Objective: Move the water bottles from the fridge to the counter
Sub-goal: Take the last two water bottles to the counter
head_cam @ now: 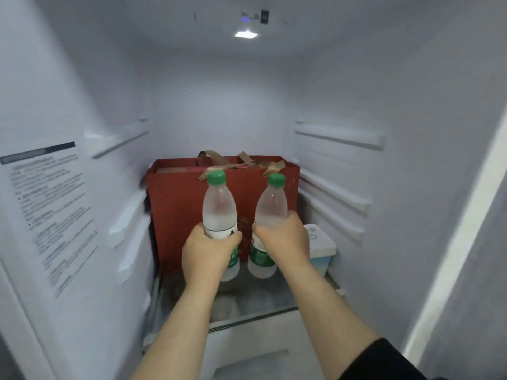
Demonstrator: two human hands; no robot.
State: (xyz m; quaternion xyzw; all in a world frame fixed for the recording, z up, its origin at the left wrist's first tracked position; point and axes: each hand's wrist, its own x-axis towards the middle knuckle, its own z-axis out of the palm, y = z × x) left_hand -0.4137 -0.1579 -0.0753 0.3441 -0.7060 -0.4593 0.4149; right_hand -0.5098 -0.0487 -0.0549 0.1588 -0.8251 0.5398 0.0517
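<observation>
I'm looking straight into the open fridge (411, 91), both arms reaching in. My left hand (207, 253) is wrapped around the left water bottle (219, 212) at its label band, fingers pressed together and curled around the front, thumb on the near side. My right hand (285, 239) grips the right water bottle (271, 207) the same way, fingers closed around the middle, the thumb tip showing at about 9 o'clock of that hand. A dark sleeve (384, 360) covers the right forearm near the bottom edge.

Both bottles are frosted, green-capped and green-labelled. The left one is upright; the right one tilts, its cap leaning toward 1 o'clock. They are side by side, near each other but apart, over the glass shelf (247, 305) — I cannot tell whether their bases touch it.

Directly behind them, at 12 o'clock, stands a red gift bag (175, 204) with tan ribbon handles. At 3 o'clock of the right bottle, just beside my right hand, sits a small white-lidded box (323, 248) with a pale blue body. A printed notice (49, 209) is on the left wall at 9 o'clock, and the interior lamp (246, 34) glows at 12 o'clock on the ceiling.
</observation>
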